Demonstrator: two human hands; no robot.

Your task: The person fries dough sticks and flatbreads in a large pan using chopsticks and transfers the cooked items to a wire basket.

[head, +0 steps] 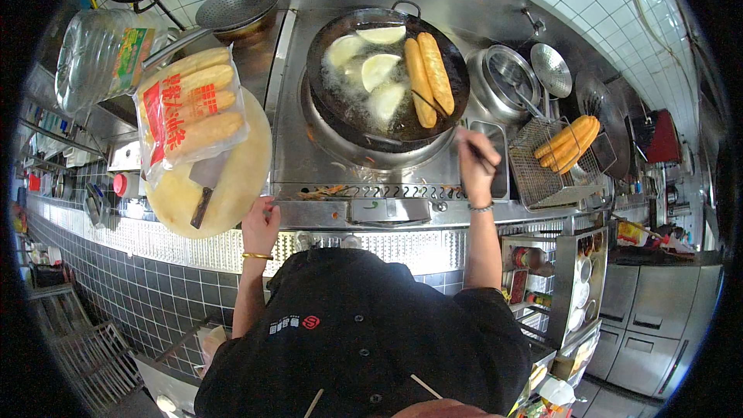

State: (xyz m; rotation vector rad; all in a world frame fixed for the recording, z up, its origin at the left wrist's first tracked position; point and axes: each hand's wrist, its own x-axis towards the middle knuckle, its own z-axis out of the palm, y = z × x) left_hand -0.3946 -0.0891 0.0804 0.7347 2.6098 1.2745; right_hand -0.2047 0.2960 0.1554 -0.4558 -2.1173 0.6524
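Observation:
My right hand (479, 159) is closed around thin dark chopsticks (426, 101), whose tips touch two golden fried dough sticks (436, 72) at the right side of the black wok (457, 49). Blur obscures part of the chopsticks near my fingers. Several pale half-moon pastries (380, 72) sit in bubbling oil left of the dough sticks. My left hand (260, 225) rests by the counter's front edge, holding nothing, fingers loosely apart. Just beyond it, a cleaver (204, 197) lies on a round cutting board (244, 186), partly under a plastic bag of dough sticks (194, 107).
Right of the wok, a wire frying basket (543, 177) holds several dough sticks (566, 145). Metal bowls (493, 78) and a perforated skimmer (550, 69) stand behind it. At left are a large plastic bottle (93, 61) and a perforated metal strainer (238, 6). A metal rack (566, 302) flanks me at right.

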